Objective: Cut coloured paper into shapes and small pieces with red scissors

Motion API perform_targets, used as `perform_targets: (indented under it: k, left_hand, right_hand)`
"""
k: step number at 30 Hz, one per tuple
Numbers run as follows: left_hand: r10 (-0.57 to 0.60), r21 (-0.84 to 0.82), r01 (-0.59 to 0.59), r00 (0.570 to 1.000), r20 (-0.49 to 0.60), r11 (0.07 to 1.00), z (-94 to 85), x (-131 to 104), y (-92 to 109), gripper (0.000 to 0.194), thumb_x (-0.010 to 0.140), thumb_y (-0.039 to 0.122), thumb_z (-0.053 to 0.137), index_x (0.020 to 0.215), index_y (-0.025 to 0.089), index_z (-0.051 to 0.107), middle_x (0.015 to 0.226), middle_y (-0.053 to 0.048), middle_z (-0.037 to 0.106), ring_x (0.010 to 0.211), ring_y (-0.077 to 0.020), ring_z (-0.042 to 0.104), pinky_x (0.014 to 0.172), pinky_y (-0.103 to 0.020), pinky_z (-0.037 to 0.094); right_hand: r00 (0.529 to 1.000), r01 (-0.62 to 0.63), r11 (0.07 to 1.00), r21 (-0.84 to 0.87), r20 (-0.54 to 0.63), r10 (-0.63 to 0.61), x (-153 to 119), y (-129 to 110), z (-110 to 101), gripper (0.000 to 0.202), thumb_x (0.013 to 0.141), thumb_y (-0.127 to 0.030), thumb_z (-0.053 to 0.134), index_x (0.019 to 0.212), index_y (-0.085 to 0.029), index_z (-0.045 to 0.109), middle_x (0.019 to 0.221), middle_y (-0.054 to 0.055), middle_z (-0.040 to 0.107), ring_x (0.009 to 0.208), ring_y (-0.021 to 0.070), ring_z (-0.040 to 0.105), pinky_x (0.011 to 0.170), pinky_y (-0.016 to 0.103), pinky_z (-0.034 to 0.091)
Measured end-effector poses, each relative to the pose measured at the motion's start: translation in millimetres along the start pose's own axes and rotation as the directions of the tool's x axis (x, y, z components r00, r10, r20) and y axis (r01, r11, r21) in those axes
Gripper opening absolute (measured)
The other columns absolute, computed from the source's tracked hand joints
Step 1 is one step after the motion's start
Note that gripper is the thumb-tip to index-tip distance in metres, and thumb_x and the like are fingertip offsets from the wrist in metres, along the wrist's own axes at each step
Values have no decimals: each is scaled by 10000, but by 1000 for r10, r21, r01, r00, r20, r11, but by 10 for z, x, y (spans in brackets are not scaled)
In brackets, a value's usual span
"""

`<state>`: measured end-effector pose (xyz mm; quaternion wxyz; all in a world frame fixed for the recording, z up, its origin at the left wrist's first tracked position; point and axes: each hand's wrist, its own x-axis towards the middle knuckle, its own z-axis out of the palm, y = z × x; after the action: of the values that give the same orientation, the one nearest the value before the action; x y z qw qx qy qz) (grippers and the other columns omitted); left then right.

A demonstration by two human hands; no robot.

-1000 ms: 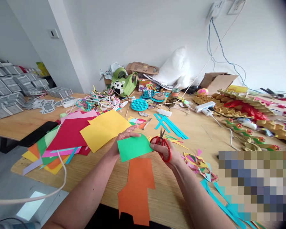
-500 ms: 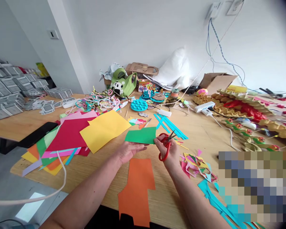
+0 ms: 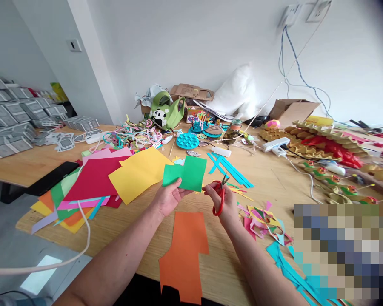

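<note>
A piece of green paper with a stepped top edge is raised over the table, pinched at its lower left by my left hand. My right hand grips red-handled scissors, whose blades point up and away from the paper. The fingertips of that hand are close to the paper's lower right corner; whether they touch it I cannot tell. Below both hands, a cut piece of orange paper lies at the table's front edge.
Coloured sheets, among them a yellow one and a red one, are piled at left. Blue strips and paper scraps lie to the right. Behind are a green panda bag, a blue disc and a power strip.
The green paper has turned from a flat tilt to facing me, so its stepped outline shows. My left thumb now lies on its front. The scissors have swung slightly upright.
</note>
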<state>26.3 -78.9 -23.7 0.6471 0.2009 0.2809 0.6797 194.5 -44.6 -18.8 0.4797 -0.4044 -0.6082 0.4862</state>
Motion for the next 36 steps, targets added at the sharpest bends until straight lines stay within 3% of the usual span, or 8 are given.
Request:
perform_targets:
  k: [5, 11, 15, 20, 25, 31, 36]
  left_hand:
    - [13, -26, -14, 1000, -19, 1000, 24, -10, 7, 389, 831, 154, 597, 1218, 159, 556, 1088, -107, 700, 1028, -258, 649, 993, -487, 435]
    - [52, -60, -52, 999, 7, 997, 15, -5, 14, 407, 837, 188, 602, 1238, 167, 539, 1134, -112, 681, 1054, -255, 636, 1015, -482, 416]
    - [21, -69, -18, 998, 53, 997, 32, -16, 26, 391, 861, 212, 569, 1245, 149, 533, 1136, -127, 677, 1094, -263, 616, 1028, -481, 400]
    - [-70, -42, 75, 991, 115, 996, 53, -39, -10, 347, 873, 243, 548, 1197, 122, 569, 1124, -146, 679, 1107, -279, 607, 1031, -483, 389]
    - [-153, -27, 157, 983, 106, 987, 34, -35, -13, 371, 876, 318, 541, 1170, 95, 582, 1113, -173, 677, 1103, -283, 608, 1023, -462, 396]
    - [-80, -6, 81, 995, 55, 997, 15, -10, 62, 369, 864, 347, 554, 1128, 92, 595, 1028, -162, 704, 1041, -279, 639, 997, -472, 417]
    - [-6, 110, 10, 999, -39, 994, 6, -3, 35, 403, 840, 382, 584, 1138, 110, 584, 945, -137, 698, 898, -267, 683, 911, -452, 480]
  right_hand:
    - [999, -28, 997, 69, 40, 25, 1, 0, 3, 252, 766, -413, 668, 696, -182, 595, 736, 38, 646, 712, 181, 596, 700, 299, 468]
    - [993, -64, 997, -34, 98, 67, -45, -46, 24, 392, 807, -551, 581, 771, -163, 628, 770, 86, 680, 706, 196, 608, 676, 310, 471]
    - [989, -77, 996, -53, 124, 83, -49, -66, 39, 377, 763, -539, 637, 732, -164, 614, 730, 69, 652, 688, 188, 587, 651, 297, 452]
    - [996, -72, 995, 74, 55, 68, -21, 9, 39, 328, 651, -431, 760, 737, -182, 565, 660, 5, 570, 617, 152, 513, 569, 265, 388]
    - [999, -46, 987, 153, 1, 46, 0, 63, 17, 299, 639, -377, 760, 748, -194, 550, 613, -30, 520, 562, 131, 460, 535, 257, 355]
    - [997, -21, 989, 150, -72, 32, 14, 18, -12, 279, 644, -374, 733, 741, -189, 548, 634, -15, 515, 598, 144, 475, 564, 266, 374]
    - [989, 52, 994, 93, -141, -39, 1, -18, -38, 249, 692, -359, 699, 760, -190, 529, 700, -15, 495, 604, 129, 448, 578, 266, 364]
